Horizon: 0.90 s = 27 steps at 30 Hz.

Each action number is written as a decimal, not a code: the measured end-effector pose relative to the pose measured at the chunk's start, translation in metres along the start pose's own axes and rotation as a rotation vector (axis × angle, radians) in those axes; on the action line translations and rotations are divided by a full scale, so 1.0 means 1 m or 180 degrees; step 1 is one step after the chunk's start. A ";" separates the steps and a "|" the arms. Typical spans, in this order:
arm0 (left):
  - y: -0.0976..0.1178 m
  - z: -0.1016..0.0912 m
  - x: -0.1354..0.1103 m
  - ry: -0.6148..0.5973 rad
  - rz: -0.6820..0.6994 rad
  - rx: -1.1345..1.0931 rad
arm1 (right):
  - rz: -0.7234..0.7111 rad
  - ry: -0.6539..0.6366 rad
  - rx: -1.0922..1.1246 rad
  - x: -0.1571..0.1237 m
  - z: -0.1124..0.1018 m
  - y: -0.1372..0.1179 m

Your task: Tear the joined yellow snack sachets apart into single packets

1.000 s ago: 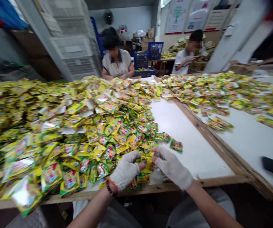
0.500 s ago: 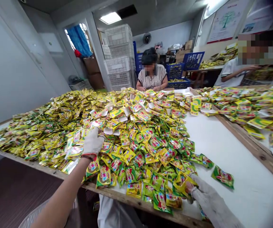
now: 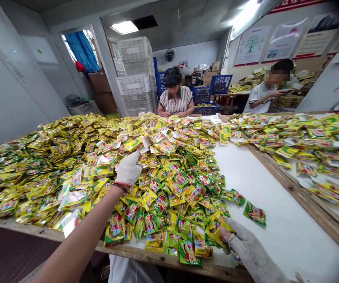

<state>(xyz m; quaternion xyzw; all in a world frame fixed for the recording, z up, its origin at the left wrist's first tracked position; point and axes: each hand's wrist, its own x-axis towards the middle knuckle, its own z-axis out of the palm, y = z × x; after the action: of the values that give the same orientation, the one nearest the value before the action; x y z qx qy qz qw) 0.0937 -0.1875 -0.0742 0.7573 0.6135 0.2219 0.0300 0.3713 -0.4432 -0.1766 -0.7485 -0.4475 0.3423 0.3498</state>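
Note:
A big heap of small yellow and green sachets point(image 3: 104, 165) covers the white table point(image 3: 264, 204). My left hand point(image 3: 129, 169), in a white knit glove, reaches forward into the heap with its fingers closed over a folded white and yellow carton point(image 3: 138, 144). Near the table's front edge my gloved right hand point(image 3: 242, 241) grips a small bunch of sachets point(image 3: 215, 230). One sachet point(image 3: 255, 213) lies alone on bare white surface to the right of the heap.
A wooden rail point(image 3: 290, 188) divides this table from a second one on the right, also strewn with sachets. One person sits at the far end point(image 3: 175, 98), another at the back right point(image 3: 264, 92). White crates point(image 3: 134, 78) stand stacked behind.
A second ago both hands were together at the front edge. My left hand has since reached out into the heap and moved a little further right; my right hand stays low with its sachets.

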 end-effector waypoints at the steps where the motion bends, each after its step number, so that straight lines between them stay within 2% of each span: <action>1: -0.001 -0.001 0.002 0.0008 -0.0063 0.0048 | -0.0003 0.0017 0.0063 -0.001 -0.002 0.000; 4: -0.004 0.004 0.013 -0.0041 -0.0428 0.0162 | -0.0003 0.0069 0.0229 -0.003 -0.005 -0.003; 7: -0.004 0.021 0.023 -0.0139 -0.0733 0.0127 | 0.0033 0.0166 0.0321 -0.003 -0.001 -0.007; 9: -0.004 0.031 0.027 -0.0153 -0.0821 0.0034 | 0.0171 0.0087 0.0360 -0.004 0.003 -0.008; 11: -0.004 0.032 0.026 -0.0062 -0.0902 -0.0023 | 0.0252 -0.0112 0.0405 -0.005 0.006 -0.006; 13: -0.005 0.023 0.019 0.0114 -0.0958 -0.0015 | 0.0234 -0.0193 0.0455 -0.005 0.006 0.000; 14: -0.006 0.016 0.012 0.0237 -0.0897 0.0009 | 0.0204 -0.0179 0.0473 -0.005 0.004 0.004; 16: -0.004 0.001 -0.008 0.0580 -0.0494 0.0188 | 0.0179 -0.0097 0.0485 -0.002 0.001 0.009; 18: 0.001 -0.004 -0.034 0.0887 0.0246 0.0611 | 0.0148 -0.0015 0.0519 0.001 -0.004 0.009; 19: 0.005 -0.002 -0.049 0.0865 0.0630 0.0863 | 0.0092 0.0011 0.0582 0.003 -0.005 0.007; 21: 0.015 0.011 -0.077 0.0485 0.1287 0.1224 | -0.0052 0.0056 0.0799 0.006 -0.007 0.000; 23: 0.025 0.032 -0.099 0.0033 0.1616 0.1269 | -0.0160 0.0076 0.1077 0.008 -0.006 -0.006; 25: 0.033 0.049 -0.108 -0.0210 0.1545 0.1064 | -0.0156 0.0127 0.1246 0.010 -0.003 -0.008; 27: 0.039 0.059 -0.105 -0.0324 0.1258 0.0726 | -0.0164 0.0216 0.1268 0.009 -0.001 -0.007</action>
<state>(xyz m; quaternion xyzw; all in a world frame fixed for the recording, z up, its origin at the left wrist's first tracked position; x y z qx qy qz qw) 0.1353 -0.2825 -0.1461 0.8714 0.4721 0.1142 -0.0690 0.3723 -0.4323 -0.1719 -0.6639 -0.3779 0.3897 0.5144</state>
